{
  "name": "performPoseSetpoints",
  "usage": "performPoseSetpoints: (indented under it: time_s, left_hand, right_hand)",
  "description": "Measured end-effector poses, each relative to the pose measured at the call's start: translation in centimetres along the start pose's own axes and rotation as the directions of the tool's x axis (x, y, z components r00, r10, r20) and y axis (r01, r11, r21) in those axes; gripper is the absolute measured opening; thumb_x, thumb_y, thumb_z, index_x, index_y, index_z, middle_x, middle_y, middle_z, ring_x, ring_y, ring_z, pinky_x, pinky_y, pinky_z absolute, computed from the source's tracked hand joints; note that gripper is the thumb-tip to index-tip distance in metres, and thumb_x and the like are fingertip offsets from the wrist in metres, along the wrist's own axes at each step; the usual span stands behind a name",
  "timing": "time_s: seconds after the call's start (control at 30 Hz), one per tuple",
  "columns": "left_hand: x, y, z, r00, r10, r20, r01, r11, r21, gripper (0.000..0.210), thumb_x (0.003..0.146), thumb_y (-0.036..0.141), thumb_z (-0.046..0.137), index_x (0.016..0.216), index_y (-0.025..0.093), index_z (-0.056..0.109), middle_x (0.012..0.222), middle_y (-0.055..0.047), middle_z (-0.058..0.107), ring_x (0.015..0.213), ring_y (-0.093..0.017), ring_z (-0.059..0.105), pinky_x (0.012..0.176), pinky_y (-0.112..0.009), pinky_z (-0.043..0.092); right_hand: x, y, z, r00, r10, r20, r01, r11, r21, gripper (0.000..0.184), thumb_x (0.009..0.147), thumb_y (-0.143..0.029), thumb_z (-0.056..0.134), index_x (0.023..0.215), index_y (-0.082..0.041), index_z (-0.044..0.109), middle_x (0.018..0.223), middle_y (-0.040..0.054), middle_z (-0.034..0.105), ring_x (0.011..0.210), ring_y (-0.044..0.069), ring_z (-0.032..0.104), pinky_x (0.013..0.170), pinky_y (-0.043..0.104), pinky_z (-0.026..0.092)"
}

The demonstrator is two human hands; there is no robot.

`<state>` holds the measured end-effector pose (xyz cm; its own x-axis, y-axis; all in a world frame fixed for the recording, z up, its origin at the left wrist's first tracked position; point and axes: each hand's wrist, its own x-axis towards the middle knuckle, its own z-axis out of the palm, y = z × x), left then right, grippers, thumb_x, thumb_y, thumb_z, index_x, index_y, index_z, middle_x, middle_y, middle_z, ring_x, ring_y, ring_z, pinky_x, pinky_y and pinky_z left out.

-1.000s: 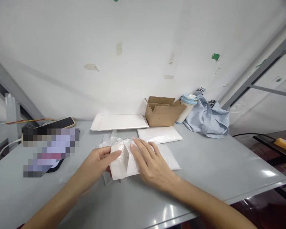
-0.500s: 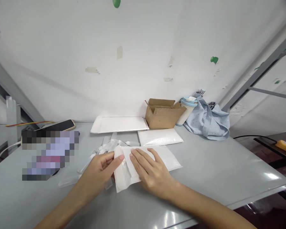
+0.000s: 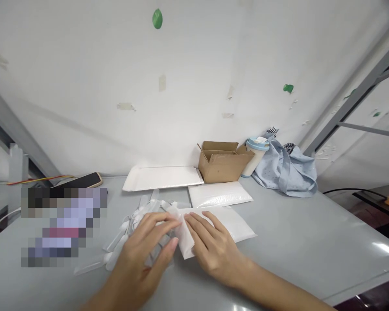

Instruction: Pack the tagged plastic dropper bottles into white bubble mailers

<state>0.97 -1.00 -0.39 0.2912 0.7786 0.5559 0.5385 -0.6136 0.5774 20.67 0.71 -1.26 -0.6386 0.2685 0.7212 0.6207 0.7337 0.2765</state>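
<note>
A white padded mailer (image 3: 243,225) lies on the grey table in front of me. Flat across it rests my right hand (image 3: 212,244), fingers stretched out, covering its middle. At the mailer's left end the flap (image 3: 185,246) is folded over toward the right hand. My left hand (image 3: 145,250) is open at that end, its fingertips touching the fold and its thumb held apart. Partly hidden behind the left hand is a loose pile of clear plastic pieces with white parts (image 3: 116,237), whose kind I cannot make out.
Two more white mailers, one (image 3: 220,194) just behind and a larger one (image 3: 164,178) near the wall, lie on the table (image 3: 298,255). At the back stand an open cardboard box (image 3: 225,167), a lidded cup (image 3: 254,160) and a blue cloth bag (image 3: 283,172). A phone (image 3: 84,181) lies left.
The mailer's flap has been folded over to the right. My left thumb has come off it and the left fingers have spread. The right hand stays flat on the mailer; the view has tipped up slightly.
</note>
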Motion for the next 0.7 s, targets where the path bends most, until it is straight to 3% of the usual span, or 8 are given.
performPoseSetpoints:
  time_s: [0.1,0.23,0.33,0.43,0.5,0.57,0.63,0.7]
  left_hand:
    - [-0.4,-0.7,0.8,0.976,0.215,0.041,-0.219,0.968,0.122,0.039,0.088,0.019,0.051,0.126,0.023,0.051,0.120,-0.010,0.059,0.116,-0.025,0.052,0.096,-0.038,0.047]
    - [-0.2,-1.3,1.3,0.954,0.292,0.062,-0.298,0.920,0.254,0.048,0.089,0.023,0.054,0.135,0.017,0.041,0.129,-0.013,0.056,0.124,-0.027,0.048,0.103,-0.039,0.044]
    - [-0.1,-1.6,1.6,0.928,0.373,0.020,-0.361,0.885,0.295,0.041,0.089,0.011,0.046,0.130,0.016,0.044,0.122,-0.012,0.062,0.118,-0.022,0.055,0.101,-0.034,0.045]
    - [0.2,-1.7,1.9,0.932,0.358,0.063,-0.362,0.904,0.225,0.031,0.089,0.009,0.041,0.115,0.019,0.055,0.100,-0.008,0.070,0.095,-0.020,0.065,0.085,-0.031,0.051]
    - [0.9,-1.7,1.8,0.960,0.234,0.156,-0.255,0.958,0.131,0.025,0.091,0.015,0.039,0.103,0.021,0.060,0.086,-0.005,0.070,0.079,-0.018,0.065,0.072,-0.027,0.051]
    - [2.2,-1.5,1.5,0.979,0.021,0.203,-0.035,0.997,0.064,0.022,0.092,0.024,0.040,0.092,0.021,0.062,0.074,-0.002,0.067,0.066,-0.016,0.062,0.062,-0.025,0.049]
    - [4.1,-1.0,1.1,0.959,-0.208,0.192,0.217,0.976,-0.029,0.023,0.089,0.036,0.046,0.084,0.019,0.061,0.063,0.000,0.062,0.057,-0.015,0.056,0.055,-0.025,0.045]
    - [6.4,-0.5,1.0,0.906,-0.346,0.242,0.398,0.891,-0.217,0.028,0.084,0.044,0.053,0.086,0.018,0.061,0.063,0.001,0.060,0.058,-0.014,0.054,0.054,-0.024,0.044]
  right_hand:
    - [0.0,0.3,0.5,0.998,-0.004,-0.059,0.006,0.999,0.037,0.032,0.084,0.000,0.036,0.107,0.000,0.058,0.096,0.0200,0.071,0.098,0.027,0.066,0.078,0.040,0.055]
    - [0.1,0.4,0.6,0.989,0.059,-0.138,-0.040,0.990,0.138,0.045,0.083,0.003,0.034,0.128,0.001,0.040,0.094,0.0186,0.071,0.093,0.024,0.067,0.065,0.034,0.056]
    - [0.2,0.3,0.4,0.987,0.083,-0.138,-0.055,0.980,0.192,0.052,0.085,0.001,0.037,0.136,-0.001,0.029,0.097,0.0170,0.071,0.090,0.021,0.067,0.069,0.031,0.057]
    - [0.2,0.3,0.2,0.991,0.079,-0.105,-0.059,0.983,0.176,0.052,0.088,-0.006,0.043,0.137,0.000,0.027,0.096,0.0161,0.071,0.088,0.020,0.067,0.067,0.029,0.056]
    - [0.3,0.7,-0.1,0.990,0.080,-0.116,-0.063,0.988,0.144,0.051,0.090,-0.014,0.049,0.136,-0.002,0.030,0.097,0.0163,0.071,0.090,0.020,0.067,0.069,0.029,0.055]
    - [0.5,1.3,-0.4,0.982,0.112,-0.155,-0.099,0.991,0.089,0.050,0.090,-0.019,0.055,0.133,-0.007,0.033,0.103,0.0174,0.069,0.099,0.022,0.065,0.077,0.032,0.054]
    - [0.7,2.2,-0.7,0.969,0.163,-0.183,-0.164,0.986,0.007,0.049,0.088,-0.024,0.059,0.130,-0.012,0.037,0.113,0.0198,0.065,0.113,0.025,0.059,0.088,0.039,0.048]
    - [0.7,3.0,-0.9,0.968,0.191,-0.160,-0.206,0.975,-0.080,0.048,0.087,-0.031,0.060,0.127,-0.013,0.040,0.124,0.0227,0.059,0.124,0.029,0.049,0.096,0.046,0.040]
